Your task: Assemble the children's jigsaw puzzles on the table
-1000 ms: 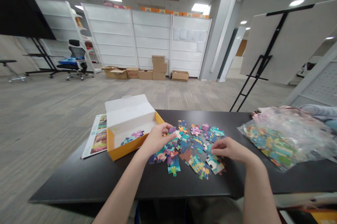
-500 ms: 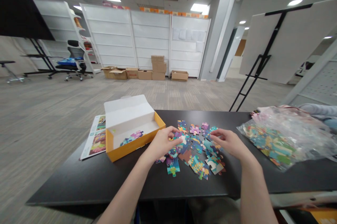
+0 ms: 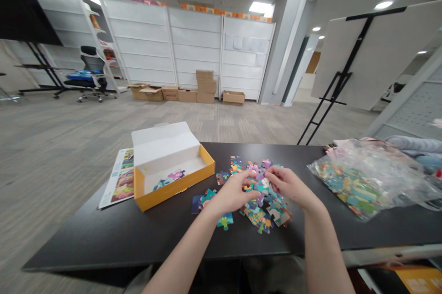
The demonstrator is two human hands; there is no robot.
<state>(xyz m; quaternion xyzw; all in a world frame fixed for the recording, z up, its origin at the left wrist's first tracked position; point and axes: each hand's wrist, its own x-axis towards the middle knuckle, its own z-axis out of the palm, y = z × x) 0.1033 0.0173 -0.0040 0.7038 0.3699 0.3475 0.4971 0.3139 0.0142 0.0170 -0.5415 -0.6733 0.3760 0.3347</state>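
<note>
Honestly, flat multicoloured jigsaw pieces (image 3: 256, 217) overlap loosely on smooth black counter (image 3: 165, 238); left hand (image 3: 235, 196) spread over them, right hand (image 3: 290, 186) bunched, can't tell if pinching. Quick sweep could flip or scatter some.

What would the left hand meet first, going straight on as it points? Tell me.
Most likely the puzzle pieces between the left hand and right hand, then the right hand itself. Depth is unclear, so it might pass just above the pieces.
</note>
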